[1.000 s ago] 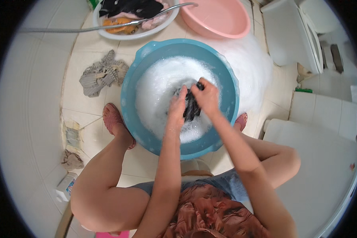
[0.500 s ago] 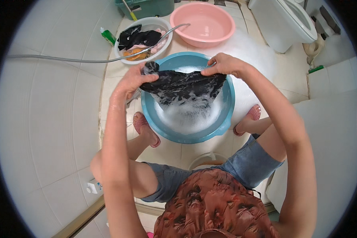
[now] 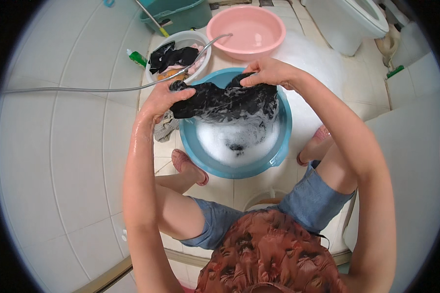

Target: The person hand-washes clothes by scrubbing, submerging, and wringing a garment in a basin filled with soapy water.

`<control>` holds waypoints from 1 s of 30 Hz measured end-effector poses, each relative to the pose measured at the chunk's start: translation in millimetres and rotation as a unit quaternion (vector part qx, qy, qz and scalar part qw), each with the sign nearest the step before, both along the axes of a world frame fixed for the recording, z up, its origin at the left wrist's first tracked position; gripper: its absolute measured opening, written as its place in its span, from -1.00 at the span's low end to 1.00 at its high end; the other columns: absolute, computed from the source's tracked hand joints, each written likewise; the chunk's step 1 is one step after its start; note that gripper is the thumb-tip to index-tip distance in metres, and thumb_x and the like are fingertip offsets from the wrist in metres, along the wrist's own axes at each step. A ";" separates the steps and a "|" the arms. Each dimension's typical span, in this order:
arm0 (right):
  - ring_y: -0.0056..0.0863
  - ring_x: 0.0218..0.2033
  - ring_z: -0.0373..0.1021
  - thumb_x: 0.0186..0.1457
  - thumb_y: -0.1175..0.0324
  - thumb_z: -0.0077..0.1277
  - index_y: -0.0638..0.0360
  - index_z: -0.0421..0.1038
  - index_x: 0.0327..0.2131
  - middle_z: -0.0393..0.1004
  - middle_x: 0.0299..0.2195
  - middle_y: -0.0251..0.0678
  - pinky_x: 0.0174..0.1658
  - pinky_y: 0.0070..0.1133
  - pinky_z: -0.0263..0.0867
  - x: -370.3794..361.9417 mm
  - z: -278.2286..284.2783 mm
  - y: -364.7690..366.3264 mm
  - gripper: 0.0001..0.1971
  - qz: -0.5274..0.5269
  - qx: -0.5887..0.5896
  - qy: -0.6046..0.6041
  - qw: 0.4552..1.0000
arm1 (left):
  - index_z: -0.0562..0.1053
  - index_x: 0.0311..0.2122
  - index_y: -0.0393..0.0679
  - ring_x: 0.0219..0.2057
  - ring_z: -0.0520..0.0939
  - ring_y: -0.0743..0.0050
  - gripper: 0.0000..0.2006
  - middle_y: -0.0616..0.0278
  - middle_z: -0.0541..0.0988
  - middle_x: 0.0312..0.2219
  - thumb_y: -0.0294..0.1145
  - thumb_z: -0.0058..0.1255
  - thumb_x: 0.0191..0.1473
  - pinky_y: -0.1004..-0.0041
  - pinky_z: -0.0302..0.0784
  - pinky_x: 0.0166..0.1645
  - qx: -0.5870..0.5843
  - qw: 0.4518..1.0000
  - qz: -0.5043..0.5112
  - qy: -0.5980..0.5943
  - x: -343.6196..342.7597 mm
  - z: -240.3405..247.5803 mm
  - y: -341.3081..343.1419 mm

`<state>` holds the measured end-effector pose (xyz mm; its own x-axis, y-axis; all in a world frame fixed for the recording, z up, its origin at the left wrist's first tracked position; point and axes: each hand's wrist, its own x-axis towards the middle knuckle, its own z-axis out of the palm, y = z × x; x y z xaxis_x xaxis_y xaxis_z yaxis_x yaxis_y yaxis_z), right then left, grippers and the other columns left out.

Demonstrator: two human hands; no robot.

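Note:
A wet black garment (image 3: 230, 102), streaked with white foam, hangs bunched between my two hands; its exact kind I cannot make out. My left hand (image 3: 165, 100) grips its left end, thumb on top, at the basin's left rim. At the upper right, my right hand (image 3: 270, 73) pinches the garment's top edge. Below it stands a round blue basin (image 3: 284, 132), filled with thick white suds (image 3: 220, 141). A small dark patch shows through the foam there. The far part of the basin is partly hidden by the cloth and my hands.
Beyond the blue basin are a white basin (image 3: 209, 57) of laundry, a pink basin (image 3: 247, 31) and a green tub (image 3: 186, 17). A metal shower hose (image 3: 98, 90) crosses from the left wall. Foam covers floor at right, before a toilet (image 3: 344, 29). Grey cloth (image 3: 165, 129) lies beside my left wrist.
The garment was stretched flatter; its top edge now sags and bunches by my right hand. A dark patch now shows in the suds. The view has shifted slightly.

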<state>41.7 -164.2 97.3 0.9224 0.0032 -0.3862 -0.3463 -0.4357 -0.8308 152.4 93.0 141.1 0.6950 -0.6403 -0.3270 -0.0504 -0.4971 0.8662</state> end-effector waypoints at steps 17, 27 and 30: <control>-0.61 -0.31 0.30 -0.06 0.47 0.02 0.24 0.37 -0.19 0.41 -0.33 -0.36 -0.16 -0.68 0.19 -9.8 52.6 -48.8 -0.71 -0.147 0.186 -0.175 0.955 | 0.51 -0.41 -0.18 -0.41 0.44 0.61 -0.83 0.34 0.51 -0.47 -0.45 0.10 -0.24 0.56 0.32 -0.27 -0.067 0.998 0.013 0.001 31.8 18.2 -6.4; -0.57 -0.23 0.34 0.02 0.37 -0.09 0.21 0.35 -0.14 0.44 -0.27 -0.35 -0.10 -0.63 0.22 -9.4 57.6 -24.4 -0.71 -0.149 0.340 -0.129 0.920 | 0.28 -0.10 -0.25 -0.20 0.47 0.45 -0.56 0.21 0.46 -0.28 -0.21 0.02 -0.05 0.39 0.38 -0.09 -0.262 0.938 0.107 0.197 -0.9 5.4 -45.5; -0.56 -0.21 0.34 0.04 0.42 -0.16 0.25 0.33 -0.13 0.41 -0.24 -0.31 -0.09 -0.61 0.22 -4.7 65.4 -1.7 -0.71 -0.109 0.350 -0.125 0.922 | 0.23 -0.08 -0.28 -0.19 0.46 0.46 -0.48 0.15 0.43 -0.24 -0.14 0.03 -0.07 0.47 0.43 -0.19 -0.272 0.940 0.039 0.203 -27.6 19.3 -67.2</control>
